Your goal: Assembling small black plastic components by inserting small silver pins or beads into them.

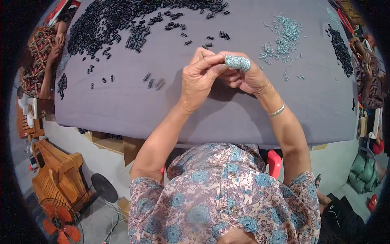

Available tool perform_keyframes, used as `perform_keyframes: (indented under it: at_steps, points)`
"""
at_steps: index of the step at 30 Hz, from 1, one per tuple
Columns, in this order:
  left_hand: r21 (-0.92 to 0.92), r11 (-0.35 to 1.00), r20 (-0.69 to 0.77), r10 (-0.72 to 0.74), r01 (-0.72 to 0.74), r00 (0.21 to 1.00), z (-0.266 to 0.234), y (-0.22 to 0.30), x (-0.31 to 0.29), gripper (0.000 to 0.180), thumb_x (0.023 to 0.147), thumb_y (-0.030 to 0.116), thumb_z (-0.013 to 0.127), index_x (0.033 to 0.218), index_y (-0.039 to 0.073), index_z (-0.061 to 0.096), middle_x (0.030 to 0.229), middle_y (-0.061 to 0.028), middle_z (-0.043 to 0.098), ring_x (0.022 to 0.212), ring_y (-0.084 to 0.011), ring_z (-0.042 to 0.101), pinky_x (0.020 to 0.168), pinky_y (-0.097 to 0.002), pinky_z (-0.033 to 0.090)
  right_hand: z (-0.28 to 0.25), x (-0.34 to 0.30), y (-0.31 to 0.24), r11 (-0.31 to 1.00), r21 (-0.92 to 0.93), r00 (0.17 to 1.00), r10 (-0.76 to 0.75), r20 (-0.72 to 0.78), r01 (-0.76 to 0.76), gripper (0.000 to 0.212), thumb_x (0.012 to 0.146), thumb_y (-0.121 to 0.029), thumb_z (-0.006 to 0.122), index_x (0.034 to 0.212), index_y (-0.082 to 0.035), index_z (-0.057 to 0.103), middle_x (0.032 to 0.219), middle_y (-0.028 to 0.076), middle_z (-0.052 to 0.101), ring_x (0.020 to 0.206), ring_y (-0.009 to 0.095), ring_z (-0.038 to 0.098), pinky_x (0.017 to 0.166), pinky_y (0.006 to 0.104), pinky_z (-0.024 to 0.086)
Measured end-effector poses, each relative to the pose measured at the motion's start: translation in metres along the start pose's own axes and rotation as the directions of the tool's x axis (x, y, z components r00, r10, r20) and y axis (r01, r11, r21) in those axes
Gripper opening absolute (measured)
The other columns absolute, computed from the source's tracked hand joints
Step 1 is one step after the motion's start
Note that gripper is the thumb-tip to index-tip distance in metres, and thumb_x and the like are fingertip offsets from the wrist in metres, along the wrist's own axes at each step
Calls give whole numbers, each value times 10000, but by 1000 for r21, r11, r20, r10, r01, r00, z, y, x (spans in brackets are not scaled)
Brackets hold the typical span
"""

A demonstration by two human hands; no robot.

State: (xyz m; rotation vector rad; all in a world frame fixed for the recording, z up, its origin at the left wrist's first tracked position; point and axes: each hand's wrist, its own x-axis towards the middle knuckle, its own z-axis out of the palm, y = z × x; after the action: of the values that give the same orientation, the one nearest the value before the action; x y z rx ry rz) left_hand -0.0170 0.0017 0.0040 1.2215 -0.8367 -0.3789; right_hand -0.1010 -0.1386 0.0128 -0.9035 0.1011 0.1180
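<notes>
My left hand [199, 77] and my right hand [248, 77] meet over the middle of the table, fingers curled and pinched together. Whatever lies between the fingertips is hidden. A speckled teal-and-white wrap [237, 62] covers one digit of my right hand, and the left fingertips touch its end. A bangle circles my right wrist. Beyond the left hand, small black rectangular pieces [138, 34] lie in a wide heap. To the right of my hands is a loose pile of tiny teal-silver pin-like pieces [284, 36].
Grey cloth covers the table [134, 110]. Several black pieces [151, 82] lie apart, left of my hands. Another black pile [340, 51] runs along the right edge. Another person's arm [55, 49] rests at the left edge. A fan [61, 223] and wooden chair [57, 175] stand lower left.
</notes>
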Motion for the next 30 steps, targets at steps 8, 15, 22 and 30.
perform_keyframes:
  at_steps: [8,15,22,30]
  points:
    - [73,997,-19,2,-1,1000,1,5,-2,187,810,2,654,995,13,671,872,-5,551,804,-82,491,716,-212,415,11,1,8,996,83,997,-14,-75,21,243,880,-322,562,914,-84,595,648,-90,365,480,6,235,396,170,160]
    - [140,990,-161,34,-11,986,-3,7,2,121,784,-11,647,903,-5,665,848,-41,574,754,-95,551,648,-219,448,4,1,13,984,161,993,86,-76,-73,264,935,-320,476,784,-105,485,627,-77,356,468,2,246,385,148,175]
    - [648,762,-125,93,10,988,-45,56,-22,118,775,28,649,890,35,672,803,-65,596,674,-166,582,611,-269,470,17,4,11,980,-200,999,-2,-46,-8,249,915,-298,538,807,-78,497,603,-85,346,471,-4,251,392,158,189]
    - [815,524,-339,83,248,937,-112,57,-38,125,792,66,646,909,28,668,835,-82,592,705,-207,595,653,-307,477,19,5,11,962,-268,997,-61,-55,45,287,902,-322,579,807,-67,486,604,-83,333,470,0,235,399,165,168]
